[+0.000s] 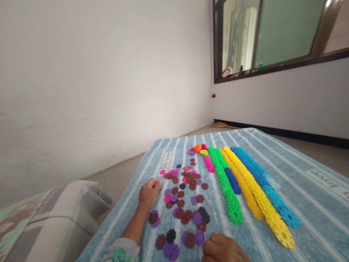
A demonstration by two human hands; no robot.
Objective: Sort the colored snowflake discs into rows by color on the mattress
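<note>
My left hand (149, 192) rests on the striped cloth left of the scattered discs, its fingers curled together; whatever it may hold is hidden. Near the front edge, my right hand (222, 249) is closed like a fist beside a purple disc (200, 237), and its fingertips are out of sight. Between and beyond the hands lie loose notched plastic discs: brown (160, 241), purple (171, 251), black (171, 235) and pink (167, 198), some overlapping. To their right, overlapping discs form long rows in green (230, 198), yellow (268, 214), orange-yellow (252, 203) and blue (283, 211).
A shorter dark blue row (232, 181) and a pink row (209, 164) lie among the long ones. Orange discs (197, 148) sit at the far end. The blue striped cloth (313, 218) covers the table. A draped grey cover (68, 214) stands to the left.
</note>
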